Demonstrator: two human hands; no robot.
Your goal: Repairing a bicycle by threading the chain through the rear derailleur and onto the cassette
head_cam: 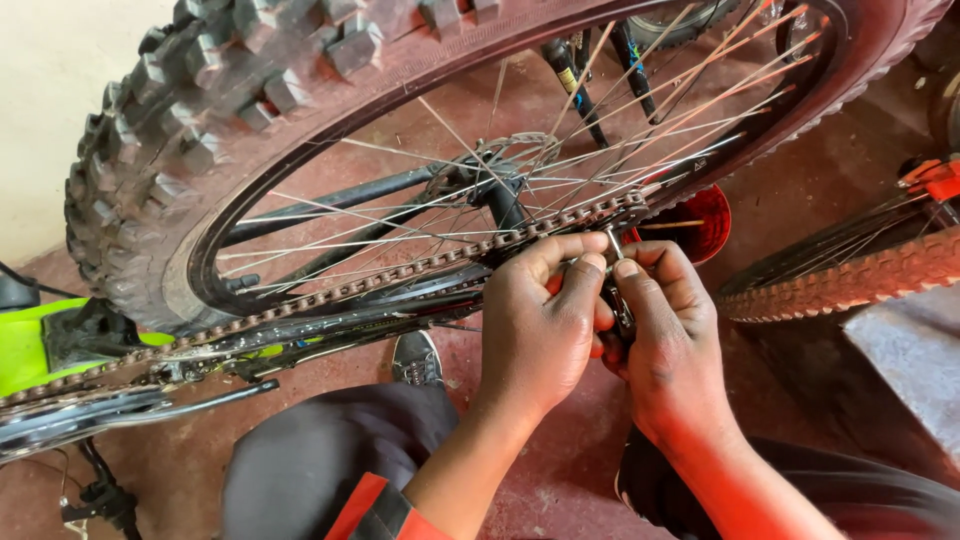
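A person's left hand (540,325) and right hand (665,335) meet just below the rear wheel (300,120) of an upturned bicycle, fingers pinched together on a small metal part (617,290) at the right end of the chain (400,275). Both grips are clenched on that part (too hidden between the fingertips to identify). The chain runs leftward, beneath the spokes, toward the green frame (30,345) at the near left. A second knobby tyre (850,280) lies to the right, and a red cup (705,220) stands beyond the hands on the red floor (560,480).
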